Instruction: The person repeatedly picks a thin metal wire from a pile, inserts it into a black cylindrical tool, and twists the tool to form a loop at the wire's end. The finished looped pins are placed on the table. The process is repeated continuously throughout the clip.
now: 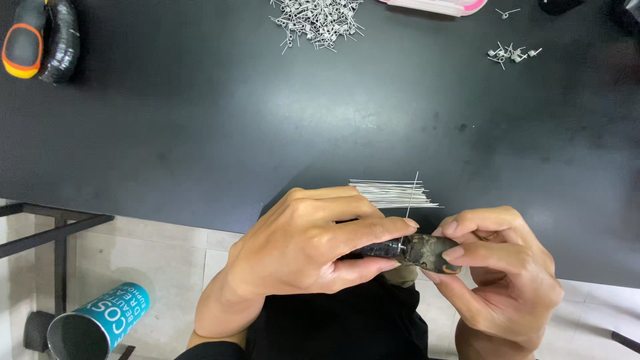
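Observation:
My left hand and my right hand hold a dark, tape-wrapped hand tool between them, just off the near edge of the black table. A thin straight wire stands up from the tool near my left thumb tip. A bundle of straight wires lies on the table just behind my hands. A heap of coiled wire springs sits at the far edge, and a smaller cluster of springs lies at the far right.
A black and orange-edged object rests at the table's far left. A pink and white tray sits at the far edge. Below the table, a teal cylindrical can stands on the tiled floor beside a dark metal frame.

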